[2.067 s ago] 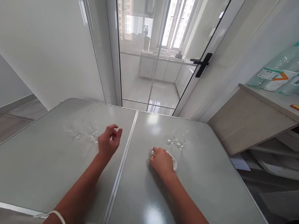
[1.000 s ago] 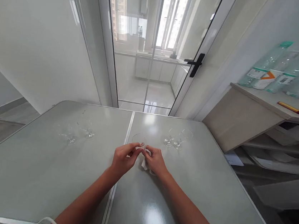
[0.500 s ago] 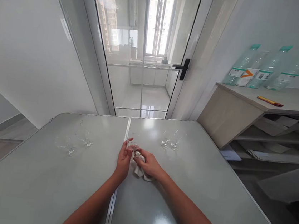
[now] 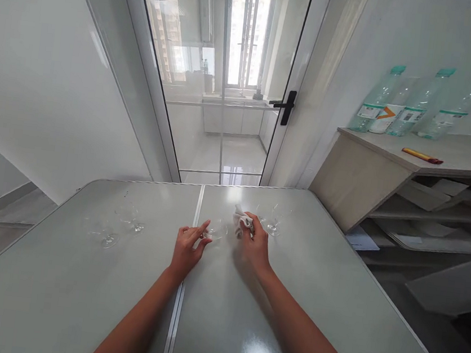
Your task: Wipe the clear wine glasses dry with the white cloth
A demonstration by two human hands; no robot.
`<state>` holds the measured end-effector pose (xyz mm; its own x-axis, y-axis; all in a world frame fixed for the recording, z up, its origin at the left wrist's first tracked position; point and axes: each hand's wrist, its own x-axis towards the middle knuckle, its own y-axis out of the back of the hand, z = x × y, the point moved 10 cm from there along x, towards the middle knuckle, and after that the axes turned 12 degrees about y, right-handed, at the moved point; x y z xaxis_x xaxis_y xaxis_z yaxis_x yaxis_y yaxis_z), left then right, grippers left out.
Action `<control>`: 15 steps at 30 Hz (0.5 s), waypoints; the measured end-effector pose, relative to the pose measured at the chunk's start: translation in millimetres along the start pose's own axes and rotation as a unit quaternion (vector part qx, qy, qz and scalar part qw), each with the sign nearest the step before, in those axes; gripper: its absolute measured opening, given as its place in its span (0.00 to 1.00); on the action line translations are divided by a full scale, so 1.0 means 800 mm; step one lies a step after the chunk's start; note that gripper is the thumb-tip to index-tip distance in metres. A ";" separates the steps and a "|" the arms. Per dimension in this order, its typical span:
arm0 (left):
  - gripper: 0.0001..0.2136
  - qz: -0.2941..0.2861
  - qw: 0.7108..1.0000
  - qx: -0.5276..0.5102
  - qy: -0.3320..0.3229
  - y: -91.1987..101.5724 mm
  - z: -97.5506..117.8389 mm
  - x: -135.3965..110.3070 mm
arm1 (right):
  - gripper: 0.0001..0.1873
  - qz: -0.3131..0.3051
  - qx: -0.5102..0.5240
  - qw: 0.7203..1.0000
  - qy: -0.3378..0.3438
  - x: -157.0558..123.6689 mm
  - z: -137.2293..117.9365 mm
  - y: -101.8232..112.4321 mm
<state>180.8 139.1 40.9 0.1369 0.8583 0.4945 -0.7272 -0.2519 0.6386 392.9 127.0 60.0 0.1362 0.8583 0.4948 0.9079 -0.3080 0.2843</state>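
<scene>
My left hand (image 4: 187, 246) pinches the stem of a small clear stemmed glass (image 4: 214, 229) held on its side just above the grey table (image 4: 244, 325), near the centre seam. My right hand (image 4: 256, 241) is closed round a crumpled white cloth (image 4: 242, 220), a little to the right of that glass and apart from it. Two clear glasses (image 4: 273, 220) stand just beyond my right hand. Two more glasses (image 4: 121, 226) stand on the left half of the table.
A glass door with a black handle (image 4: 286, 106) lies beyond the table. To the right is a wooden shelf unit (image 4: 390, 160) carrying three plastic bottles (image 4: 413, 106) and a yellow-red pen-like item (image 4: 421, 156). The table's right corner is rounded.
The left hand fetched a glass from the left group and brought it to the centre. The cloth was rubbed on it; now the right hand with the cloth has pulled away to the right.
</scene>
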 end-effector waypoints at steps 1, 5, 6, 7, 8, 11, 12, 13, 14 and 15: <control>0.22 -0.003 1.000 0.003 -0.006 -0.003 0.001 -0.001 | 0.20 -0.019 -0.002 1.000 0.020 -0.001 -0.009 -0.006; 0.21 -0.001 1.000 0.009 -0.017 -0.006 0.003 -0.005 | 0.24 -0.131 -0.008 0.989 0.072 -0.011 -0.026 -0.040; 0.20 0.000 1.000 0.014 -0.021 -0.006 0.005 -0.006 | 0.25 -0.144 0.000 0.988 0.063 -0.012 -0.024 -0.042; 0.20 0.000 0.999 0.020 -0.028 -0.005 0.008 -0.006 | 0.26 -0.155 0.012 0.986 0.051 -0.013 -0.020 -0.043; 0.20 -0.002 0.999 0.027 -0.040 -0.005 0.012 -0.008 | 0.27 -0.167 0.026 0.985 0.040 -0.012 -0.017 -0.043; 0.19 -0.019 0.995 0.050 -0.085 -0.008 0.031 -0.013 | 0.30 -0.198 0.066 0.978 0.023 -0.009 -0.009 -0.040; 0.20 -0.026 0.993 0.060 -0.102 -0.010 0.037 -0.015 | 0.30 -0.204 0.080 0.975 0.019 -0.007 -0.007 -0.038; 0.20 -0.030 0.990 0.068 -0.117 -0.012 0.043 -0.017 | 0.30 -0.207 0.095 0.973 0.015 -0.006 -0.004 -0.036; 0.20 -0.034 0.988 0.075 -0.128 -0.014 0.047 -0.019 | 0.29 -0.209 0.112 0.971 0.009 -0.005 -0.001 -0.035; 0.20 -0.037 0.987 0.079 -0.135 -0.015 0.051 -0.020 | 0.29 -0.210 0.131 0.969 0.001 -0.005 0.002 -0.035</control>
<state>214.7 110.0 48.9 0.3761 0.7319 0.5682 -0.5966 -0.2780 0.7529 367.9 132.9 48.6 -0.2671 0.8847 0.3820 0.9528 0.1832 0.2420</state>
